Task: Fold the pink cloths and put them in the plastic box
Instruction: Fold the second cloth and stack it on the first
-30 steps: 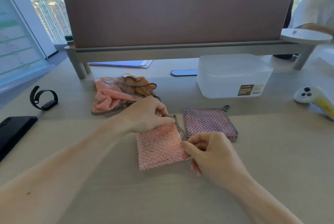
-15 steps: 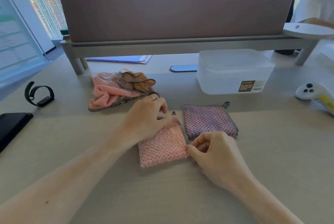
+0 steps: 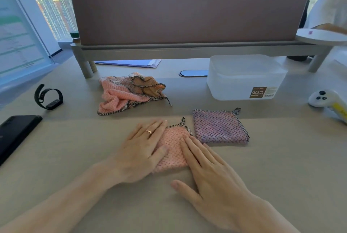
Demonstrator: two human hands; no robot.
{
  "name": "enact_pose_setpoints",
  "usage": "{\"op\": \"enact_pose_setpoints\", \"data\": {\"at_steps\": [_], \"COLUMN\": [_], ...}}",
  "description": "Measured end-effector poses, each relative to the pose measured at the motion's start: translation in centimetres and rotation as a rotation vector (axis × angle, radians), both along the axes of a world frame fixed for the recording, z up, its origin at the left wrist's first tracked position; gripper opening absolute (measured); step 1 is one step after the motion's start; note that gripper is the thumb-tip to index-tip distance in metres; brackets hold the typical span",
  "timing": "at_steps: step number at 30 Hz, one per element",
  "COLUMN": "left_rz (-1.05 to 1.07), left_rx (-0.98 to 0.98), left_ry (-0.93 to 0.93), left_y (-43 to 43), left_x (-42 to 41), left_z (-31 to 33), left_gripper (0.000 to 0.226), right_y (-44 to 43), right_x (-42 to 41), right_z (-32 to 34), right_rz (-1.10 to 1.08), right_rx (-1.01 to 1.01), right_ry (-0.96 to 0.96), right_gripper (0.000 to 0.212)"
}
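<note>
My left hand (image 3: 144, 150) and right hand (image 3: 210, 172) are pressing, fingers straight, on a folded pink cloth (image 3: 173, 148); I'm judging the heap (image 3: 127, 93) unfolded and the box (image 3: 244, 76) getting nothing yet.

A folded cloth (image 3: 173, 150) lies on the table (image 3: 281, 172); second cloth (image 3: 218, 126) just right; plastic box (image 3: 244, 76) behind that; cloth heap (image 3: 127, 92) behind-left.

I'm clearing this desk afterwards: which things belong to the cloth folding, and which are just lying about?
Job: pink cloth, folded mauve cloth, heap of unfolded cloths, plastic box.
Lying about: wristband, black phone, white controller, blue papers.
</note>
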State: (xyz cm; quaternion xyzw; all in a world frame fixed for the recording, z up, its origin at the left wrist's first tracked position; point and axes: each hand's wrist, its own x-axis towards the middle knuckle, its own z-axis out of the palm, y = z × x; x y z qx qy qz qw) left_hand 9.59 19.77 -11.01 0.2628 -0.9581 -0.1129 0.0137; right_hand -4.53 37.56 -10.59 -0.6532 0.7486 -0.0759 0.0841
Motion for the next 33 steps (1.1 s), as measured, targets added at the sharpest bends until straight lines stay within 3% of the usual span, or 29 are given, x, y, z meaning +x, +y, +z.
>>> {"op": "enact_pose_setpoints", "data": {"at_steps": [2,6,9,12,14,17,18,21,24,26,28,33], "left_rz": [0.132,0.254,0.230,0.164,0.123,0.026,-0.003,-0.028,0.040,0.120,0.227,0.498], "left_rx": [0.013,0.199,0.347,0.538,0.582,0.504,0.511,0.779,0.971,1.050,1.107,0.877], "left_ry": [0.067,0.044,-0.075,-0.061,0.023,0.142,0.162,0.263,0.335,0.379,0.437,0.594], "left_y": [-1.7,-3.2,-2.8,-2.2,-1.7,-0.8,-0.3,0.5,0.4,0.0,-0.3,0.2], "left_x": [0.7,-1.9,-3.9,-4.5,-4.5,-4.9,-5.1,-6.9,-9.5,-11.1,-12.6,-15.6], "left_z": [1.3,4.4,6.0,7.6,9.2,12.6,14.0,16.5,15.6,13.8,11.5,5.9], "left_gripper": [0.081,0.036,0.042,0.031,0.027,0.027,0.025,0.015,0.011,0.012,0.033,0.061], "right_y": [-0.1,-0.2,-0.1,-0.1,-0.1,-1.1,-1.8,-3.4,-3.7,-3.7,-3.7,-3.2], "right_x": [0.2,0.4,0.3,0.2,-0.2,-2.3,-3.2,-6.2,-9.6,-11.4,-13.0,-15.5], "right_z": [0.1,0.1,0.1,0.4,1.1,2.7,3.5,6.4,7.7,7.4,6.9,4.1], "right_rz": [0.002,-0.001,-0.002,-0.011,-0.064,-0.250,-0.327,-0.384,-0.357,-0.407,-0.499,-0.637], "right_rx": [0.007,0.023,0.015,-0.009,-0.117,-0.520,-0.607,-0.548,-0.405,-0.401,-0.409,-0.423], "right_ry": [0.018,0.029,0.017,-0.057,-0.245,-0.550,-0.655,-1.152,-1.372,-1.373,-1.286,-0.962], "right_gripper": [0.091,0.090,0.088,0.085,0.080,0.065,0.070,0.094,0.077,0.072,0.064,0.058]}}
